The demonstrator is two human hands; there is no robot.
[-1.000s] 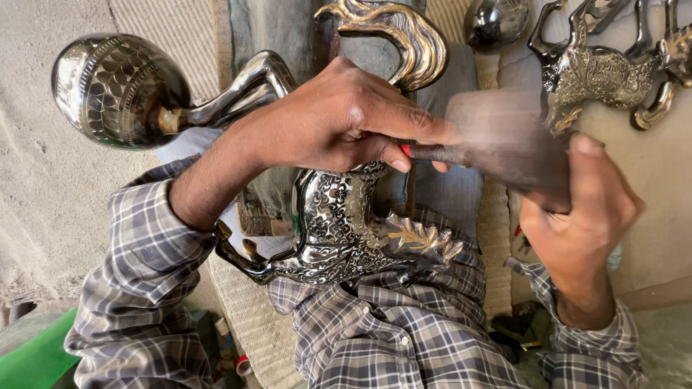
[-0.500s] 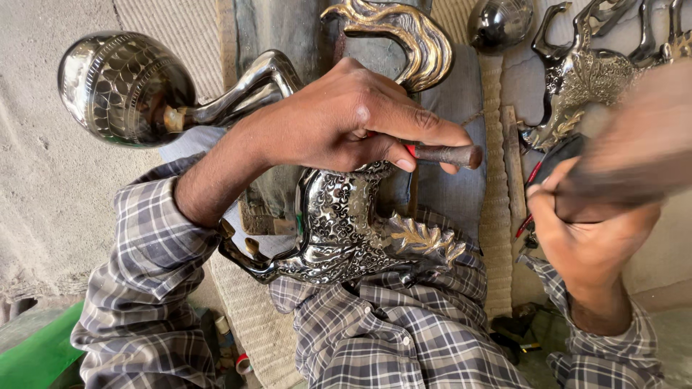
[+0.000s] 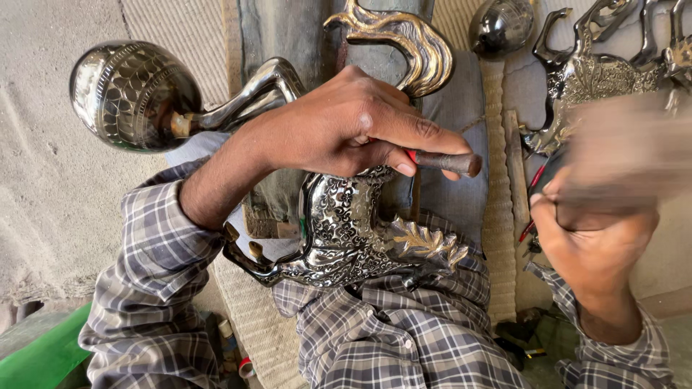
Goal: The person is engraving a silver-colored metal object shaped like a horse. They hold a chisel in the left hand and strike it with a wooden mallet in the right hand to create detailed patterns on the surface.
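Note:
My left hand (image 3: pixel 346 130) grips a short metal chisel (image 3: pixel 447 163) with a red mark near the fingers, its tip pressed against an engraved silver-and-gold metal horse figure (image 3: pixel 346 230) lying on my lap. My right hand (image 3: pixel 591 245) is raised at the right and closed around the handle of a hammer (image 3: pixel 627 155), which is blurred by motion. The horse's golden tail (image 3: pixel 404 39) curls above my left hand.
A round engraved metal ball ornament (image 3: pixel 130 94) on a curved stem lies at the upper left. Similar metal horse figures (image 3: pixel 598 72) and a dark ball (image 3: pixel 501 25) rest at the upper right. Woven mat strips (image 3: pixel 497 209) and a green object (image 3: pixel 43 353) flank my legs.
The hammer in my right hand swung from over the chisel out to the right and stays lifted; my left hand keeps the chisel on the horse.

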